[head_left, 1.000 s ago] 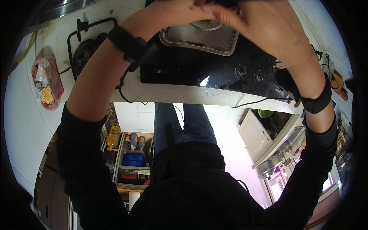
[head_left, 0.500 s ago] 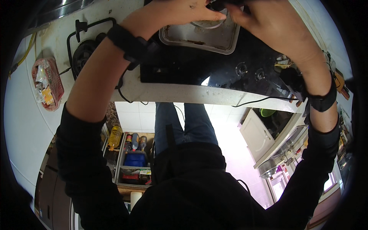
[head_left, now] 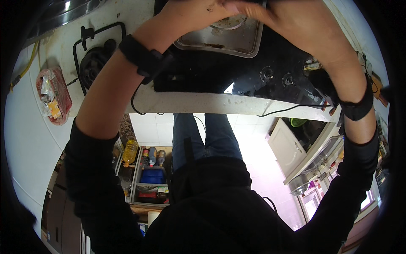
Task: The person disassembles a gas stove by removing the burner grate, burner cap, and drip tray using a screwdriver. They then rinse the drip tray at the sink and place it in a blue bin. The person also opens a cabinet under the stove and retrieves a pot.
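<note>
My left hand and my right hand meet at the upper edge of the view, above a shallow rectangular metal tray. The right thumb reaches left against my left hand. Most fingers of both hands are cut off or overlapped, so whatever they may hold is hidden. Below the hands, a round, pale-rimmed thing lies in the tray, partly covered. Brown stains mark the tray's near side. Underneath it is a black glass cooktop.
A black wire-framed device and a reddish basket of packets stand at the left. Along the counter's front edge runs a dark cable. Below left, an open drawer holds bottles and a blue box.
My hands have drawn closer together, with the right thumb now across to the left hand. A dark thing between them has gone from sight. The view has shifted slightly.
</note>
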{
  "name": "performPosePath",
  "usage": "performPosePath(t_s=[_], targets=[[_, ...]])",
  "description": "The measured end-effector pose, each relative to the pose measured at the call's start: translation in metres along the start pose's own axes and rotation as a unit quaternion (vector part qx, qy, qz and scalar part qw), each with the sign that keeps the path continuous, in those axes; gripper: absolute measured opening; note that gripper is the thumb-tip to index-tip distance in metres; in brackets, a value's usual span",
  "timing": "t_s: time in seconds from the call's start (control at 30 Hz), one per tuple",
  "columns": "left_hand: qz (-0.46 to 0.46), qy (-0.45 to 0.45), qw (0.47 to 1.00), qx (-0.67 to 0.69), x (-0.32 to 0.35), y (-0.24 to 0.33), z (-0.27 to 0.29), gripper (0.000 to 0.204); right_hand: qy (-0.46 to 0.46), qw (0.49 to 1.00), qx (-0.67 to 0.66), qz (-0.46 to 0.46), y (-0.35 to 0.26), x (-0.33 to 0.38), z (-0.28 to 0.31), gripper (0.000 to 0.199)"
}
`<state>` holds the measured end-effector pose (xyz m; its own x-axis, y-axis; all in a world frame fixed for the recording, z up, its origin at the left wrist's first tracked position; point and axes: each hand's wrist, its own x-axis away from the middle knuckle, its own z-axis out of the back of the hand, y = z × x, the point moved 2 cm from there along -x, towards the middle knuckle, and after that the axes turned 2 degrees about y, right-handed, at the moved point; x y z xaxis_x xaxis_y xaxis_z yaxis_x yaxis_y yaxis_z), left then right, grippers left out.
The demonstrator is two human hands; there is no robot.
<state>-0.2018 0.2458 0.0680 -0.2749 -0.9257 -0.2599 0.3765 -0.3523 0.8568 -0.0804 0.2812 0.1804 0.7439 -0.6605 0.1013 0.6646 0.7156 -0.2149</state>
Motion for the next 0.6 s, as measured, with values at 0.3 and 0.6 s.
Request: performPosePath(t_s=[0.3, 0.6], targets=[[0.127, -0.039, 0.988, 0.072, 0.005, -0.006, 0.003, 0.015, 0.086, 0.970, -0.021, 0.226, 0.025, -0.001, 0.001, 0.027], [0.120, -0.040, 0.989, -0.078, 0.003, -0.007, 0.006, 0.020, 0.079, 0.977, 0.074, 0.183, 0.017, 0.004, 0.004, 0.029]])
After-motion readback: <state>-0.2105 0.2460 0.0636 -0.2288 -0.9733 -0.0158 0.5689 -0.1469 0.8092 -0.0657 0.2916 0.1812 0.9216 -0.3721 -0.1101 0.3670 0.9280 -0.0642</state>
